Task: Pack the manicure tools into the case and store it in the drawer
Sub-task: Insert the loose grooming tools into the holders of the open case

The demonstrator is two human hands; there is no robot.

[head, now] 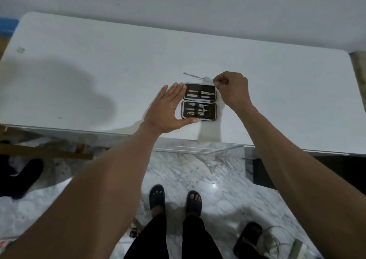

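A dark manicure case lies open flat on the white table, with several metal tools strapped into both halves. My left hand rests open against the case's left side, fingers spread and thumb along its front edge. My right hand is just beyond the case's far right corner, its fingertips pinched on the end of a thin metal tool. The tool lies low over the table behind the case and points to the left.
A clear acrylic drawer stands out from under the table's front edge, below the case. My feet in dark sandals stand on the marble floor. A loose sandal and cables lie at the lower right; wooden furniture is at the left.
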